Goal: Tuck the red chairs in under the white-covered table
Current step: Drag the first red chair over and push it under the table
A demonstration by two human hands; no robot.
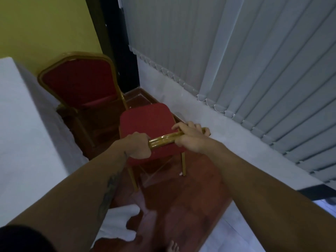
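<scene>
A red chair (145, 119) with a gold frame stands in front of me, seen from above and behind. My left hand (139, 145) and my right hand (189, 136) both grip the gold top rail of its backrest. The white-covered table (27, 124) fills the left side, apart from this chair. A second red chair (80, 82) stands further off, its front pushed against the table's cloth.
A low white ledge (209, 120) and grey vertical blinds (254, 60) run along the right. A yellow wall (45, 24) and dark door frame (116, 42) stand behind. The floor is dark red wood. My bare foot (172, 247) shows at the bottom.
</scene>
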